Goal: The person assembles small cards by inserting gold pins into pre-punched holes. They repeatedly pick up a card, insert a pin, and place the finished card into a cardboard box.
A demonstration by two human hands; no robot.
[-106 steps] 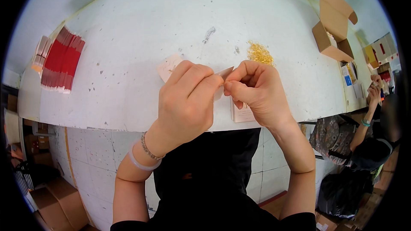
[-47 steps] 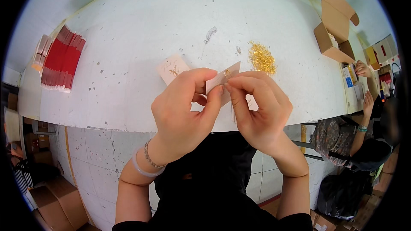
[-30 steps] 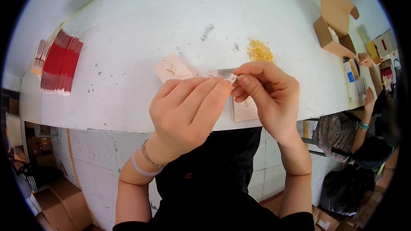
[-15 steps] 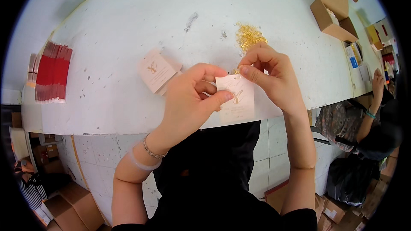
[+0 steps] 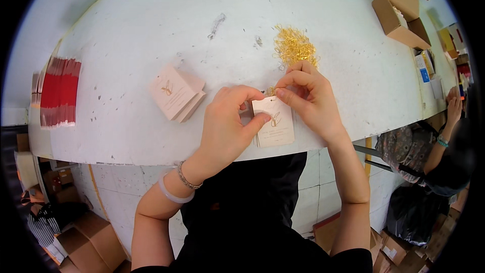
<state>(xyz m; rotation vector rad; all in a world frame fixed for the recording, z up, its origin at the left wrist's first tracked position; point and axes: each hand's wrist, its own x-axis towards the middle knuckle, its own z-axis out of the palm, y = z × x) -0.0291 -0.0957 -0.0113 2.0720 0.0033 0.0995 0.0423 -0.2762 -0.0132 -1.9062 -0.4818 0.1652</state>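
Note:
My left hand [image 5: 227, 121] is closed on a small stack of pale pink hang tags [image 5: 276, 130], thumb across the front one. The front tag has a gold emblem and a punched hole at its top edge. My right hand [image 5: 309, 102] pinches at the tags' top edge, close to the hole. By its fingertips show thin gold loops [image 5: 271, 91]; the fingers partly hide them. Beyond my right hand lies a loose pile of gold wire loops [image 5: 294, 45]. A second pile of pink hang tags [image 5: 174, 93] rests left of my left hand.
Bundled red packs [image 5: 60, 92] lie at the table's far left. An open cardboard box [image 5: 399, 23] stands at the back right. Another person's hand [image 5: 454, 107] is at the right edge. The table's near edge [image 5: 151, 164] runs under my forearms; cartons [image 5: 91, 240] sit below on the left.
My right hand's pinch stays at the tags' top edge, slightly lower and further left in view. The view has shifted a little. Both hands keep their closed grip.

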